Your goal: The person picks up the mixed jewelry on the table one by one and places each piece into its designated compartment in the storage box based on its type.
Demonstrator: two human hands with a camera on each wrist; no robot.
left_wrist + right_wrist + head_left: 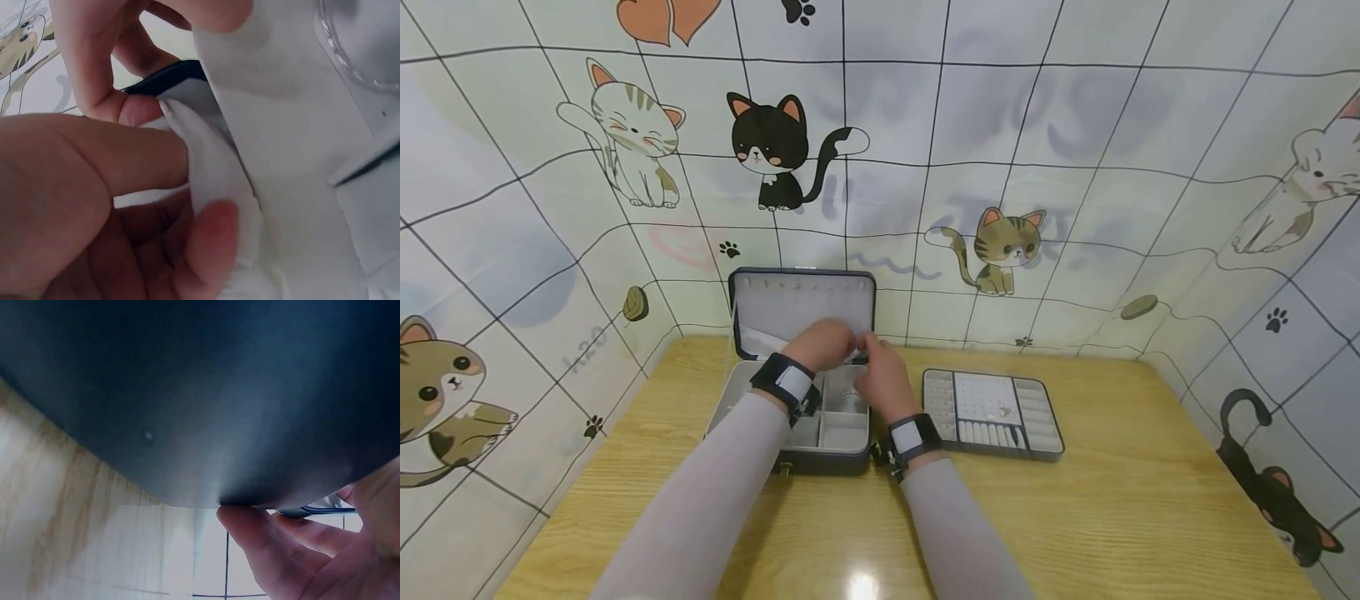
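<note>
A dark jewelry box (823,462) stands with its lid (805,304) raised, its pale interior split into compartments. At the lid's lower edge, my left hand (823,343) pinches a white fabric flap (219,169) between curled fingers. Close beside it, my right hand (886,379) reaches over the box's right side, and its fingertips (140,109) meet the flap's upper corner. In the right wrist view, the right thumb (250,534) lies along the box's dark side wall (187,425). A silver chain (344,62) lies in a compartment. The hands hide much of the flap.
To the right, a removable jewelry tray (1048,421) with ring rolls, small compartments and a dotted panel lies on the wooden table (1120,492). A cat-print cloth (895,108) covers the walls behind and at the sides.
</note>
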